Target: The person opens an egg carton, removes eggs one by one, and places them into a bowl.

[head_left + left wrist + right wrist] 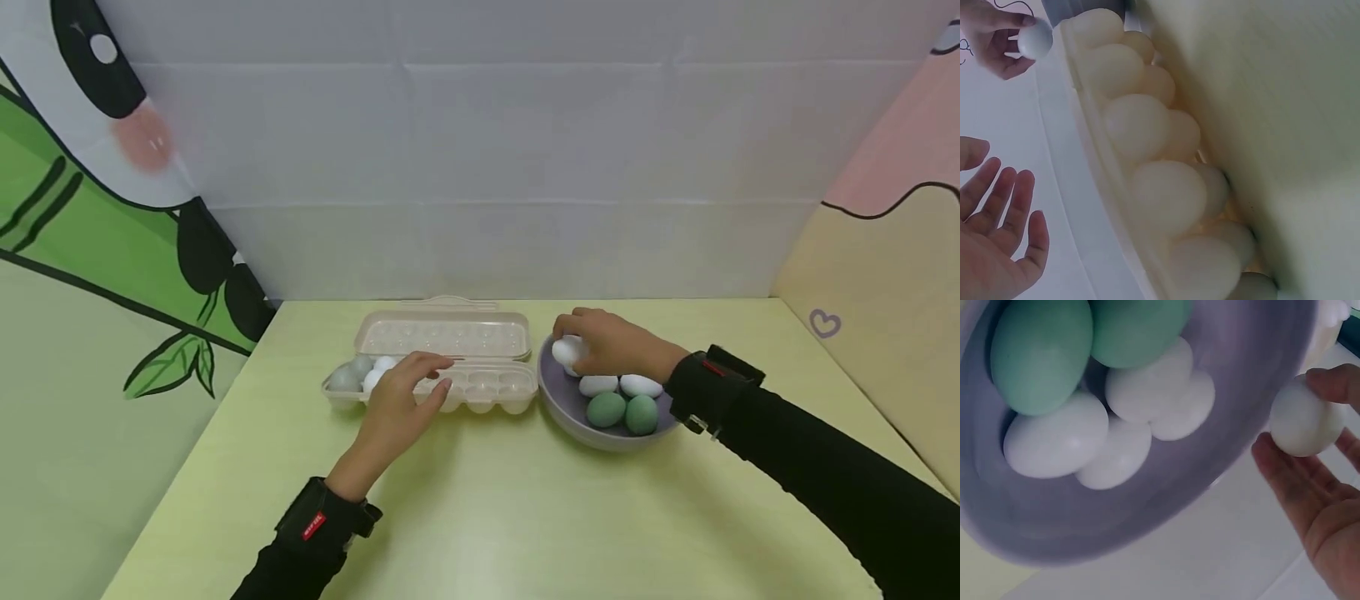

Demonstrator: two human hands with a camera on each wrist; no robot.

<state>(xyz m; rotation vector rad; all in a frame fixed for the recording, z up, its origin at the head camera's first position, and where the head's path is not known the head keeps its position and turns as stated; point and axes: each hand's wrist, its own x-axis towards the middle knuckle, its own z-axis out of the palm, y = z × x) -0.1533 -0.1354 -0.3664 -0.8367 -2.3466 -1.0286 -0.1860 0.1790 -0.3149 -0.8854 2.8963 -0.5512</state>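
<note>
A white egg [567, 351] is pinched between the thumb and fingers of my right hand [611, 342], over the left part of a purple-grey bowl [551, 398]. In the right wrist view the held egg [1305, 419] appears beside the bowl's rim. Two green eggs [606, 410] and several white eggs [597, 385] lie in the bowl. My left hand [397, 408] hovers at the front of a clear plastic egg carton [498, 385], fingers loosely spread, holding nothing. Grey eggs [346, 377] and white eggs [386, 363] sit in the carton's left end; part of the tray is hidden by that hand.
The carton's lid [442, 332] is folded back behind its tray. Carton and bowl stand side by side on a pale yellow table [525, 517]. A white backdrop [480, 167] rises at the table's far edge, with printed cartoon panels on both sides.
</note>
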